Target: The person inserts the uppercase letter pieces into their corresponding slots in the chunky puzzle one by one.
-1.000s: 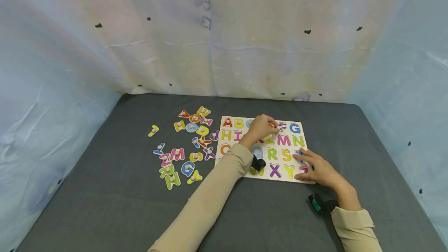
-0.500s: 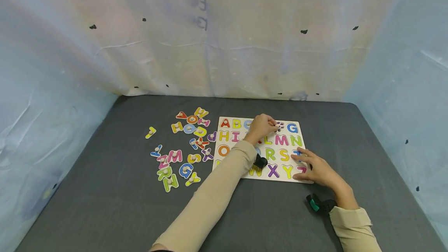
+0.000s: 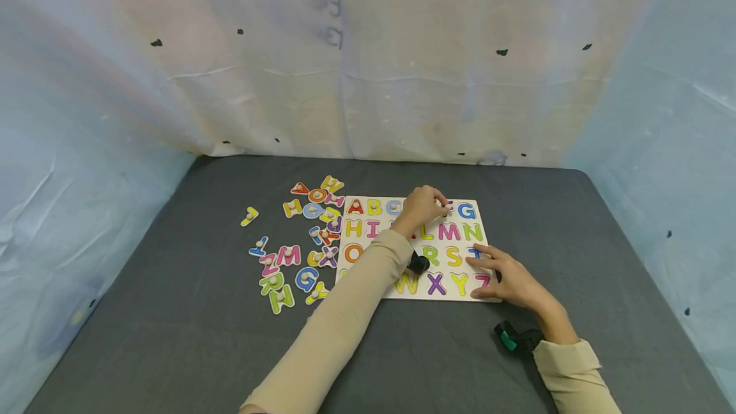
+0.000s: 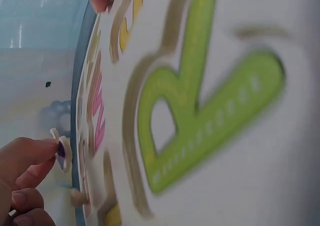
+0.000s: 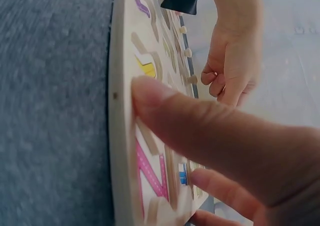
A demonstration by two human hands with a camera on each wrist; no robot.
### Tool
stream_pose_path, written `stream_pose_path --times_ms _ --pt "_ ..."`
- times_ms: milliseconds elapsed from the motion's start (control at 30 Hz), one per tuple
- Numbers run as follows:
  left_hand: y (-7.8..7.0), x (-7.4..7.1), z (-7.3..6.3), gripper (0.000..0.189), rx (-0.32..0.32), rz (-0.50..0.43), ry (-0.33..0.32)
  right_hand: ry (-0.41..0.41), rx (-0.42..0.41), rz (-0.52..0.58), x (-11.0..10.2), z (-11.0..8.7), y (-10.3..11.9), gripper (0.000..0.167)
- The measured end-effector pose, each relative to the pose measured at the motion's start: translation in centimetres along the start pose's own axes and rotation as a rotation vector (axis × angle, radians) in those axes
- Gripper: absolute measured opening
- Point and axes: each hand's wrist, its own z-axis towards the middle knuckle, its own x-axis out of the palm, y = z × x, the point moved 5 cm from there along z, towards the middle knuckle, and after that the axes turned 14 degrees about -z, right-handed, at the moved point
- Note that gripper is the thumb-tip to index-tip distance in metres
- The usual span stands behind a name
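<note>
My left hand [image 3: 422, 208] reaches over the top row of a wooden alphabet puzzle board [image 3: 442, 266]. In the left wrist view its thumb and fingertips pinch a purple-faced letter piece [image 4: 62, 155], raised off the board; fingers hide part of its shape. The top-row A [image 3: 354, 207], B [image 3: 374, 206] and C [image 3: 393, 207] carry knobs. On the board's right side lies my right hand [image 3: 512, 276], fingers spread. Its thumb [image 5: 155, 98] touches the near edge and its other fingertips touch the surface close to the blue T.
Loose knobbed letters, such as a pink M [image 3: 289, 255], a blue G [image 3: 306, 278] and an orange O [image 3: 317, 195], are scattered left of the board. A yellow letter [image 3: 250, 216] lies farther left. Pale sheeting [image 3: 402, 114] hangs behind the dark table [image 3: 172, 337].
The board has slid left, right hand moving with it, and now meets the nearest loose letters, including the purple P and X. My left hand has shifted slightly left, still pinching the purple piece.
</note>
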Motion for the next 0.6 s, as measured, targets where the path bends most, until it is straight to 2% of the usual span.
stream_pose_path --times_ms 167,600 --pt "0.27 -0.3 0.1 0.014 -0.007 0.062 0.0 -0.002 0.005 -0.004 0.13 -0.03 0.51 0.067" --pt "0.74 0.15 0.67 0.014 -0.013 0.075 0.008 0.012 0.032 -0.006 0.59 0.22 0.4 0.066"
